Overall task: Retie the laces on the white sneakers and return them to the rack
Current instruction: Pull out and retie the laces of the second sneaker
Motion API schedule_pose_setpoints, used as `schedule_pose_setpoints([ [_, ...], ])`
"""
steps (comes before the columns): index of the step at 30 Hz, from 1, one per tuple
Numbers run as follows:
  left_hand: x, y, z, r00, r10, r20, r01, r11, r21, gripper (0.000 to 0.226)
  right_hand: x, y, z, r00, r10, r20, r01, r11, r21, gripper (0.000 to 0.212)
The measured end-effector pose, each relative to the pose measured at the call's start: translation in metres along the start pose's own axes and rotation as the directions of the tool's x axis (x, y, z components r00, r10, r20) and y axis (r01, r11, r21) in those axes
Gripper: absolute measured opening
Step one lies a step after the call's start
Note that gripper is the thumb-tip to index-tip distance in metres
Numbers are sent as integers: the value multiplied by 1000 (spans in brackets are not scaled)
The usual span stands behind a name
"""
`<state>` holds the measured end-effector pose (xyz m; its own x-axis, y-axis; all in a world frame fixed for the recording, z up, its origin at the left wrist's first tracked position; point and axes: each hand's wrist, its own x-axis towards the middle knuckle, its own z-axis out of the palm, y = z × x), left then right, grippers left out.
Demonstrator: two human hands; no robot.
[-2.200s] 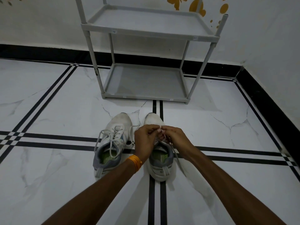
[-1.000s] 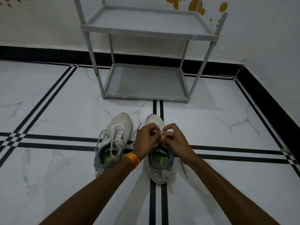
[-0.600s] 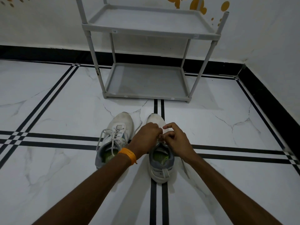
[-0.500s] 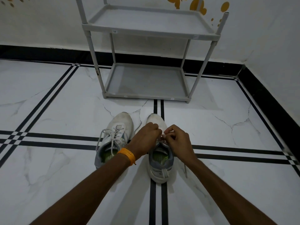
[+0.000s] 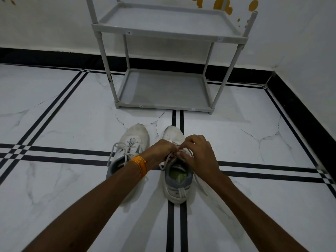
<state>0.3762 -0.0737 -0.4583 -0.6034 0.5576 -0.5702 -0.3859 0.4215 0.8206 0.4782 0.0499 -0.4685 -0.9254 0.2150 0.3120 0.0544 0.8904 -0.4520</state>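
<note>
Two white sneakers stand side by side on the floor, toes toward the rack. The left sneaker [image 5: 130,145] has its laces in a loose bow. Over the tongue of the right sneaker [image 5: 177,182] my left hand [image 5: 160,154] and my right hand [image 5: 199,153] meet, both pinching its white laces [image 5: 168,159]. A lace end trails on the floor to the right of that shoe. My left wrist wears an orange thread band. The knot itself is hidden under my fingers.
A grey two-shelf rack [image 5: 169,35] stands against the back wall, both shelves bare, its lower shelf [image 5: 163,91] just beyond the sneakers' toes. White marble floor with black stripes spreads around. A wall with black skirting [image 5: 298,110] closes the right side.
My hands have stayed over the right sneaker, working its laces; the right hand's fingers have curled in closer over the left hand. Neither sneaker has moved.
</note>
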Motion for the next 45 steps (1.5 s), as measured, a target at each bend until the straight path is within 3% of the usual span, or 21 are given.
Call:
schedule_pose_setpoints([
  [4,0,-1,1,999,28,-46,-24,997,76,29,11,-1,-9,990,-37,135,62,981,-185,26],
  [8,-1,0,-3,997,44,-63,-38,995,91,23,10,1,-16,966,-192,175,232,942,-244,13],
  [12,-6,-4,-16,991,38,-130,-41,999,-25,19,6,13,-23,967,-169,190,212,949,-232,15],
  [16,-3,-23,-37,936,196,-293,-147,972,181,10,-17,39,-16,972,-110,208,161,956,-244,16],
  [21,-6,-40,-35,816,522,-248,-313,761,568,10,-34,55,-3,966,37,257,21,976,-218,23],
  [27,-12,-57,-32,743,651,-156,-338,566,752,10,-34,42,4,936,191,296,-178,981,-73,22],
  [31,-9,-52,-35,719,687,-101,-259,400,879,11,-41,38,10,935,254,246,-214,961,-176,16],
  [33,-7,-51,-36,703,692,-165,-242,450,859,11,-44,38,12,932,284,226,-225,940,-254,11],
  [35,-8,-55,-34,698,647,-307,-230,609,759,16,-44,35,15,910,344,232,-282,923,-261,10],
  [37,-9,-54,-33,736,536,-413,-268,791,550,17,-42,32,19,856,440,272,-411,898,-158,2],
  [39,-8,-49,-34,768,426,-479,-261,890,372,17,-38,32,22,800,500,332,-521,853,-29,8],
  [40,-8,-47,-36,756,434,-490,-238,880,412,16,-38,33,24,795,499,344,-535,845,12,11],
  [42,-8,-49,-39,727,521,-447,-121,738,664,14,-37,33,23,823,459,334,-481,877,-19,13],
  [45,-11,-55,-36,770,542,-337,-19,547,837,11,-39,37,22,888,338,313,-226,912,-343,14],
])
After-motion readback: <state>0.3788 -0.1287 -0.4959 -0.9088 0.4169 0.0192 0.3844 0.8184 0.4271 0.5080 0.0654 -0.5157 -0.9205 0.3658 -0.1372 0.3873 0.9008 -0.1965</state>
